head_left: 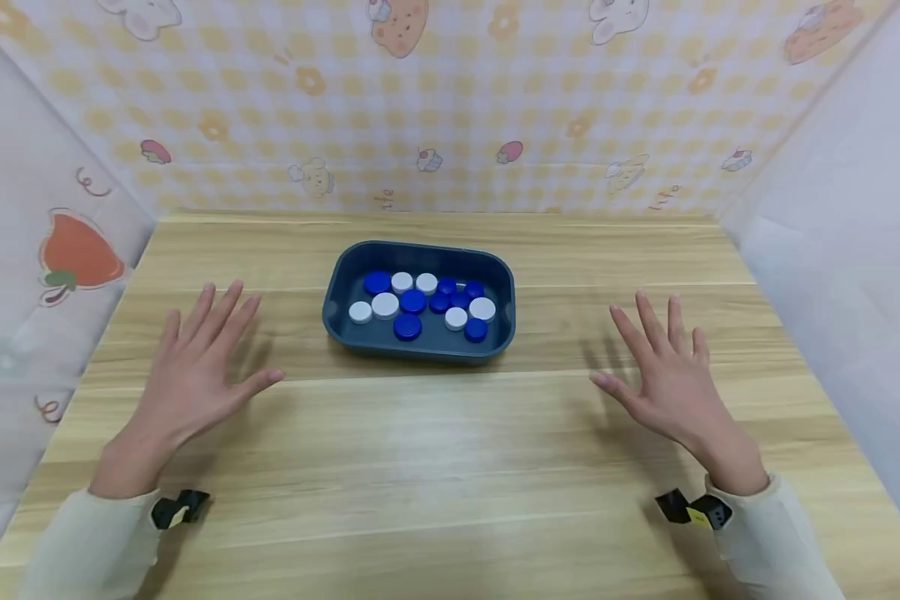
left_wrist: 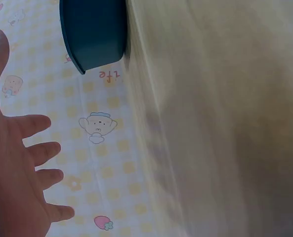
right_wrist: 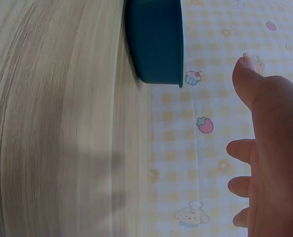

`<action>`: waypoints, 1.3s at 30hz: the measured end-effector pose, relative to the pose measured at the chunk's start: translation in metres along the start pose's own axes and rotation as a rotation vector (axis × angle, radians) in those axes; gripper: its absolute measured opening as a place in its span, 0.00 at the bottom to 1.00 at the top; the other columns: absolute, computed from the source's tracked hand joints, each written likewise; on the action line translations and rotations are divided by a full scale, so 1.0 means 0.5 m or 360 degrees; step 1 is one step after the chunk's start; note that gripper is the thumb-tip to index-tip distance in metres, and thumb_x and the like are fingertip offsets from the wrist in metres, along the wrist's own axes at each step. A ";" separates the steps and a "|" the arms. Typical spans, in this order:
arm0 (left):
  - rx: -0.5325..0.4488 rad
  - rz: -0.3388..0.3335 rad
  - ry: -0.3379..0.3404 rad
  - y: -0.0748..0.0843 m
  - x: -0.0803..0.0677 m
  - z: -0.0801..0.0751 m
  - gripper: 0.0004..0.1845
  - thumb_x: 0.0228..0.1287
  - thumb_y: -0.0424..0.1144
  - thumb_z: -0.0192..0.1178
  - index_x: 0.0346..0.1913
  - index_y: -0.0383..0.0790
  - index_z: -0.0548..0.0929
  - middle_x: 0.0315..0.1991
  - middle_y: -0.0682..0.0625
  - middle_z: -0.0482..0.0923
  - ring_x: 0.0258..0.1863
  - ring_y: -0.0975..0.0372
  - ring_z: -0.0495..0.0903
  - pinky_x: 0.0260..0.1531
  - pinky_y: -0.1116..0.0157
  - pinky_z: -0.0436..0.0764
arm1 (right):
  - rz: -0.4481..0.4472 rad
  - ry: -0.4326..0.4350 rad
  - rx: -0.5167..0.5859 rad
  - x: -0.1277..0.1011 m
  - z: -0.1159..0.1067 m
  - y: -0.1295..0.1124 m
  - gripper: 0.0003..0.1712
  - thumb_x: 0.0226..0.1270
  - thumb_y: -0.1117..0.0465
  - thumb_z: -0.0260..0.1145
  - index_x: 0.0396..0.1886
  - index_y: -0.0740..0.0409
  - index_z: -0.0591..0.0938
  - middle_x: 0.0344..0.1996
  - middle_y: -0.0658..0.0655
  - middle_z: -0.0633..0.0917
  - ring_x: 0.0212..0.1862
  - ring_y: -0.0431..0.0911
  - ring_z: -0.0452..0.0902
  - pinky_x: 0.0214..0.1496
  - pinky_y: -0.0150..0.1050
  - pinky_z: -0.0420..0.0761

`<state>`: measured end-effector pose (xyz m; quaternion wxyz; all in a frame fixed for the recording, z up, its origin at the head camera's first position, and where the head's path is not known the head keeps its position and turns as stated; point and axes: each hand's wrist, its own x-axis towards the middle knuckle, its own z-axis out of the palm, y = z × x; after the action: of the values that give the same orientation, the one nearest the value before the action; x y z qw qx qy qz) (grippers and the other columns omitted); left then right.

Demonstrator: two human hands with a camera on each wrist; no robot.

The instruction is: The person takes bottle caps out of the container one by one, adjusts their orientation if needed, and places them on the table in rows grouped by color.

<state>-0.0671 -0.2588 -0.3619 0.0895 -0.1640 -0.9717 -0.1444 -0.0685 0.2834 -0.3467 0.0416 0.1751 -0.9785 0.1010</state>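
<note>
- A dark blue tray (head_left: 420,254) sits in the middle of the wooden table (head_left: 450,467), a bit toward the back.
- Inside the tray lie bottle caps, all close together in a bunch.
- Some are blue caps (head_left: 412,302) and some are white caps (head_left: 385,305). They lie flat on the tray's floor, and many touch each other.
- The left hand (head_left: 198,367) is over the table to the left of the tray, apart from it. Its fingers are straight and spread wide, and it holds nothing.
- The right hand (head_left: 667,375) is over the table to the right of the tray, also apart from it. Its fingers are spread wide too, and it holds nothing.
- Both palms face down. The tray is between the two hands, a little farther back than they are.
- Each arm has a pale sleeve (head_left: 90,542) and a small black band at the wrist.
- In the left wrist view, the tray's outer wall shows beyond the spread fingers (left_wrist: 37,123).
- Behind the table hangs a yellow checked backdrop (head_left: 450,108) with cartoon animals, cupcakes and strawberries.
- A plain white wall (head_left: 855,217) stands on the right side.
</note>
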 end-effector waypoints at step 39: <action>0.0191 0.0222 -0.0317 0.133 0.258 0.054 0.19 0.55 0.46 0.70 0.46 0.39 0.84 0.42 0.45 0.82 0.43 0.53 0.68 0.39 0.57 0.62 | 0.0345 -0.0054 0.0798 0.185 0.051 -0.156 0.29 0.70 0.43 0.57 0.55 0.64 0.73 0.35 0.60 0.79 0.35 0.52 0.75 0.35 0.44 0.77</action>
<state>-0.1675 -0.1528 -0.3421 0.0121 -0.2390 -0.9689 -0.0625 -0.1287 0.1755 -0.3465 -0.0304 0.0758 -0.9365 0.3409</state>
